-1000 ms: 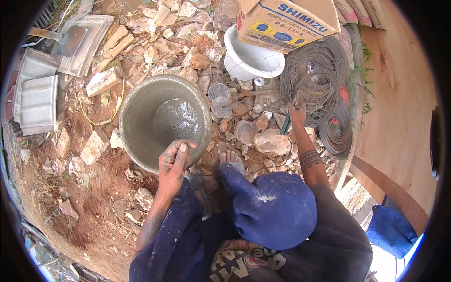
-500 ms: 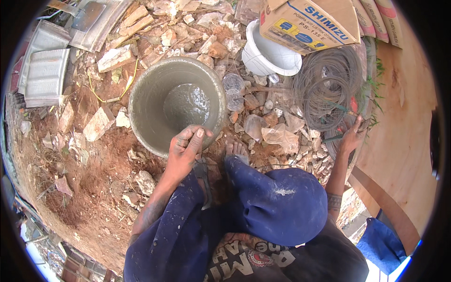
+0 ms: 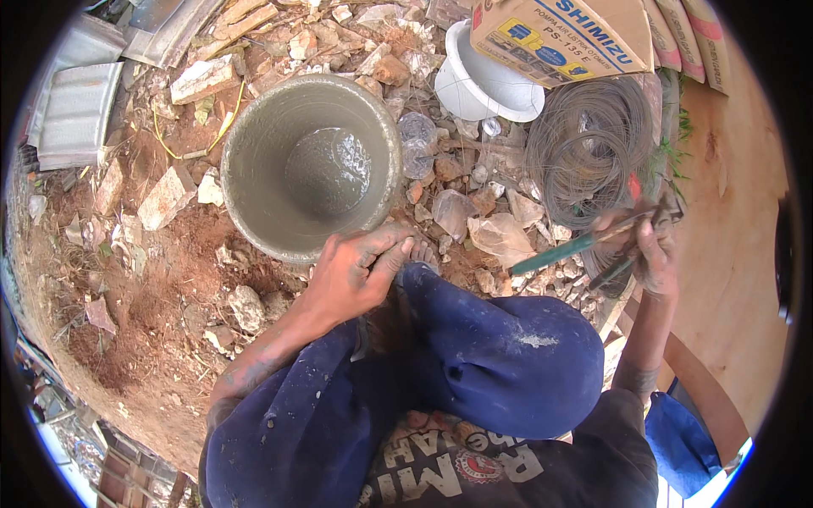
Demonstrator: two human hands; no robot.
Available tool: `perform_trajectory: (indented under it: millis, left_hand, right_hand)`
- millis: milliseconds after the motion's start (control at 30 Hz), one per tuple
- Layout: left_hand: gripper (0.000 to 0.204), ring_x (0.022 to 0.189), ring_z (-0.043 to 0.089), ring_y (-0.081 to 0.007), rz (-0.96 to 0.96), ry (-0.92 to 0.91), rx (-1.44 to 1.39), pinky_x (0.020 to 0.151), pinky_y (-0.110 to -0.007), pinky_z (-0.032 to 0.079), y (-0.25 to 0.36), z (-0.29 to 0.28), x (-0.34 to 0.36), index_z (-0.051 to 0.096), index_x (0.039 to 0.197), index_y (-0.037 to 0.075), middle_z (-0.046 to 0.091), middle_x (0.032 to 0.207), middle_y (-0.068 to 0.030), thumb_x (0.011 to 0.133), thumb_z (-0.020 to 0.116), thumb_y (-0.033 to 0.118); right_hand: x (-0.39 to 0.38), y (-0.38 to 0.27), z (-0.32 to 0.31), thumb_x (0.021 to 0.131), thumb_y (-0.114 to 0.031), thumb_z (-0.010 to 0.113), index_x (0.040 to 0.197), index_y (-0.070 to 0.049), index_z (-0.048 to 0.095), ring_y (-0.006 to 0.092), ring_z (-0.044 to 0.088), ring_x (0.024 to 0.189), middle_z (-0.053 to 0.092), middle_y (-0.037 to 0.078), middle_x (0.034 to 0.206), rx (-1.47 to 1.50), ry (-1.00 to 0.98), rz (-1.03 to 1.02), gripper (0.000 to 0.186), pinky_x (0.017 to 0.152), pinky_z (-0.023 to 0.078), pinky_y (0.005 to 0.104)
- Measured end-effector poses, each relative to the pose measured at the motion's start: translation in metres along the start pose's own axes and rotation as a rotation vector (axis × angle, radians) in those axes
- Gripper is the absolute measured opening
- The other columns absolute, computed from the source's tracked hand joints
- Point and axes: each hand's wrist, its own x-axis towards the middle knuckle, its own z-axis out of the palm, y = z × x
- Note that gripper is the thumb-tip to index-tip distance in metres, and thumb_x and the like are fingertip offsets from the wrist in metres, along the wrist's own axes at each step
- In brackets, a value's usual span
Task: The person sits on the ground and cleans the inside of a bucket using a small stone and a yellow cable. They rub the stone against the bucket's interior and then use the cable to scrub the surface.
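**Green-handled pincers in the right hand, left hand beside a bucket**

Head view: the right hand [image 3: 654,252] is closed around the green-handled pincers [image 3: 555,253], gripping near their dark metal head; the two handles stand apart, pointing toward the lower left. The pincers are above the rubble [image 3: 500,240], just below a coil of thin wire [image 3: 563,182] and near a wooden board [image 3: 728,195]. The left hand [image 3: 360,275] has its fingers curled and thumb pressed against them, by the near rim of a grey-coated bucket [image 3: 247,169]; whether it pinches anything thin, or touches the rim, I cannot tell. The bucket holds some wet grey material [image 3: 318,173]. Beyond the coil, a cardboard box [image 3: 550,42] overlaps a white basin [image 3: 457,89].
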Motion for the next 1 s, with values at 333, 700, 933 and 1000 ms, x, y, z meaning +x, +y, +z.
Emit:
perform_trajectory:
  millis: [333, 700, 933, 1000]
  left_hand:
    - [0.038, 0.051, 0.055, -0.0157, 0.499, 0.156, 0.567, 0.049, -0.031, 0.042, -0.008, -0.01, -0.007, 0.074, 0.109, 0.013, 0.056, 0.059, 0.0018, 0.072, 0.071, 0.004]
    - [0.039, 0.054, 0.05, -0.0045, 0.67, 0.292, 0.749, 0.049, -0.023, 0.033, -0.031, -0.002, -0.006, 0.076, 0.111, 0.011, 0.051, 0.059, 0.0092, 0.073, 0.07, 0.003]
    - [0.036, 0.057, 0.051, -0.004, 0.696, 0.254, 0.788, 0.051, -0.022, 0.034, -0.03, -0.004, -0.006, 0.075, 0.114, 0.012, 0.052, 0.062, 0.0095, 0.078, 0.07, 0.008]
    - [0.036, 0.057, 0.051, -0.004, 0.693, 0.251, 0.788, 0.051, -0.022, 0.034, -0.03, -0.004, -0.007, 0.075, 0.115, 0.013, 0.052, 0.062, 0.0095, 0.079, 0.07, 0.009]
  right_hand:
    - [0.127, 0.021, 0.123, 0.1, -0.041, 0.064, 0.121, 0.002, 0.056, 0.0195, 0.069, 0.077, 0.063, 0.01, 0.097, -0.363, -1.174, 0.586, 0.048, 0.064, 0.064, 0.0312]
    - [0.135, 0.022, 0.133, 0.1, -0.042, 0.065, 0.123, 0.001, 0.059, 0.0189, 0.068, 0.092, 0.067, 0.012, 0.102, -0.217, -1.208, 0.667, 0.049, 0.073, 0.06, 0.034]
    - [0.133, 0.001, 0.141, 0.1, -0.048, 0.061, 0.141, 0.0, 0.051, 0.0236, 0.07, 0.091, 0.065, 0.017, 0.116, -0.236, -1.186, 0.746, 0.064, 0.06, 0.063, 0.0324]
    - [0.134, -0.002, 0.142, 0.101, -0.046, 0.061, 0.14, 0.003, 0.049, 0.0233, 0.07, 0.091, 0.065, 0.018, 0.113, -0.297, -1.181, 0.733, 0.063, 0.065, 0.062, 0.0318]
